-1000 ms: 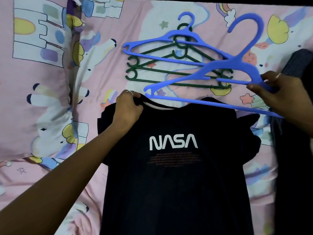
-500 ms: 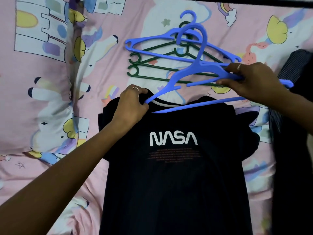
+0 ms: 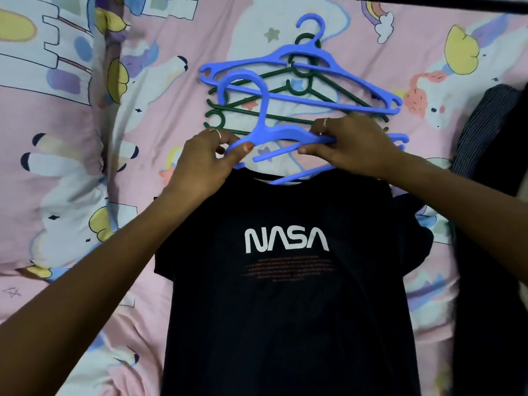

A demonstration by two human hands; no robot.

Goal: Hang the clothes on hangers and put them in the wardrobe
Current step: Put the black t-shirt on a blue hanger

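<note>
A dark T-shirt (image 3: pixel 288 295) with white NASA lettering lies flat, front up, on a pink cartoon-print sheet (image 3: pixel 160 90). Both hands work at its collar. The left hand (image 3: pixel 205 164) sits at the collar's left side, fingers curled and thumb pressed against the left end of a blue hanger (image 3: pixel 274 135); a ring shows on one finger, and the thumbnail is painted red. Whether it also pinches the collar fabric cannot be told. The right hand (image 3: pixel 351 147) is closed around the hanger's right shoulder, thumb underneath, fingers over the top, a ring on one of them. The hanger lies tilted across the collar, its hook pointing up and left, away from the shirt, its lower bar just touching the neck opening.

Just beyond the shirt's collar lies a heap of spare hangers: another blue one (image 3: pixel 303 81) on top and green ones (image 3: pixel 285 110) beneath it, all overlapping. The held hanger's hook crosses over this heap. To the right of the shirt, at the edge of view, lies a dark striped garment (image 3: pixel 485 132).
</note>
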